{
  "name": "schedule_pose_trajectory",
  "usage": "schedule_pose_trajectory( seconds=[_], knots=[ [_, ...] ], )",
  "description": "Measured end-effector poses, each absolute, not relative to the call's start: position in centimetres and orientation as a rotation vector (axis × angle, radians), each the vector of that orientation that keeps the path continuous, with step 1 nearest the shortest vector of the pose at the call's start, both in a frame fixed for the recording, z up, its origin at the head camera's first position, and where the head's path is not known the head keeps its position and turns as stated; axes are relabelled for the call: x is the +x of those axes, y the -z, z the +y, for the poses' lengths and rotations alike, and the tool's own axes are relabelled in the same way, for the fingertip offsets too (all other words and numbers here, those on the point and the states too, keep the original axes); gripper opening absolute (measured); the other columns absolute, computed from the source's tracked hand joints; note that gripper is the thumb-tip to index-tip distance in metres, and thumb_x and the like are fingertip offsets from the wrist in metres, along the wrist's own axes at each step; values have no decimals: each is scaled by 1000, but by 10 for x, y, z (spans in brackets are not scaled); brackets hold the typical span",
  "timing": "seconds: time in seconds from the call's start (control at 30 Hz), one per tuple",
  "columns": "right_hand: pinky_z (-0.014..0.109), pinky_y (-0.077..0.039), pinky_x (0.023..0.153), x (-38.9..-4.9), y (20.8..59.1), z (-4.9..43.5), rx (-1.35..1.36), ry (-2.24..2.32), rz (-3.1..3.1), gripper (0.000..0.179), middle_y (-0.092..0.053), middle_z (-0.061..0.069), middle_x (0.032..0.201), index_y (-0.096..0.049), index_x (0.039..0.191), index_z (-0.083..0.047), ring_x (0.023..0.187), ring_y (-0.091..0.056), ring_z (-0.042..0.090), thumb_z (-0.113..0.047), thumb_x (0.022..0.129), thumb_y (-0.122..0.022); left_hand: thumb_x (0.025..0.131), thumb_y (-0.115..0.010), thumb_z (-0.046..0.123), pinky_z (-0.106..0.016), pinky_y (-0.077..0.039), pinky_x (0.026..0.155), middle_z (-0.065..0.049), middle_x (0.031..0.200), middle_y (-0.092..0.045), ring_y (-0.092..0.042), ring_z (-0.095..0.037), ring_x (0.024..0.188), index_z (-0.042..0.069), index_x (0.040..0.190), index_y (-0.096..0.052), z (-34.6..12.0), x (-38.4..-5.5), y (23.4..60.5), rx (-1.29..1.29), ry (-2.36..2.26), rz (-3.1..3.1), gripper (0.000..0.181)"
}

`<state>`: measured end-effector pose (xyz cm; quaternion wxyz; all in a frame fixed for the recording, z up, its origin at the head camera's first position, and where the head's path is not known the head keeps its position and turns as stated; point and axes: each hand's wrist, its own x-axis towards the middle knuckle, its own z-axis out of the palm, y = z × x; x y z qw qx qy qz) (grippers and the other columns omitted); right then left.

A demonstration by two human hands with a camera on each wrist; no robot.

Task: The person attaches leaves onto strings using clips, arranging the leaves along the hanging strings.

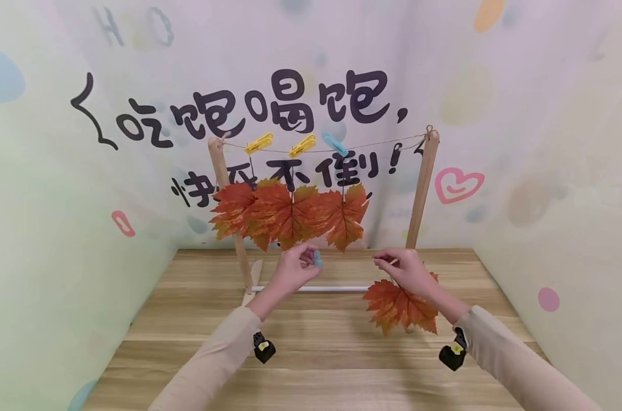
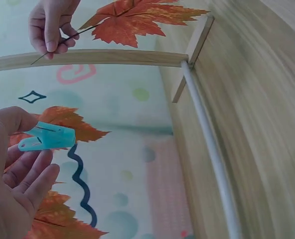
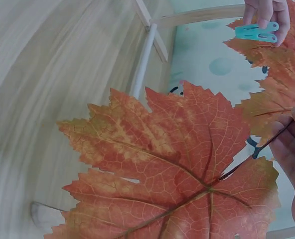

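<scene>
My left hand (image 1: 296,267) pinches a light-blue clothespin (image 2: 50,136) between thumb and fingers, below the hanging leaves. To the right, my right hand (image 1: 405,269) pinches the thin dark stem (image 3: 274,137) of an orange-red maple leaf (image 1: 400,305); the leaf hangs below that hand, over the table. A twine line (image 1: 377,145) runs between two wooden posts. From it hang three similar leaves (image 1: 292,214), held by two yellow clothespins (image 1: 303,146) and one blue clothespin (image 1: 334,144). Both hands are lower than the line and apart from each other.
The left post (image 1: 243,262) and right post (image 1: 422,194) stand on the wooden table (image 1: 311,348), joined low down by a white rod (image 1: 336,289). Behind is a wall (image 1: 526,142) printed with dark characters and coloured spots.
</scene>
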<state>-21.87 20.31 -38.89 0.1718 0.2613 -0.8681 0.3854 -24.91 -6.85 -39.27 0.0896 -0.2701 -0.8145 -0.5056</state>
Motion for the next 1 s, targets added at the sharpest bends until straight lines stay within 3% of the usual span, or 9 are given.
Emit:
schedule_pose_trajectory(
  seconds=[0.17,0.47,1.0],
  knots=[
    [22,-53,59,-224,380,202,779,-1040,-2411,10,-68,5,79,-68,90,-3,66,-63,13,0,82,-63,70,-70,0,-26,-53,65,-8,83,-62,-61,-18,73,0,103,-61,-70,-252,377,-854,1434,-2372,34],
    [23,-53,59,-230,359,198,810,-999,-2349,10,-68,8,80,-68,88,-1,68,-64,17,3,81,-64,71,-70,2,-21,-52,64,-6,82,-62,-62,-15,72,-1,99,-61,-72,-254,349,-895,1318,-2352,29],
    [24,-53,61,-235,322,196,743,-952,-2324,9,-69,11,82,-69,90,0,67,-63,14,0,81,-64,75,-70,7,-21,-53,66,-5,82,-65,-62,-14,73,5,95,-59,-73,-259,293,-880,1317,-2408,24]
  ],
)
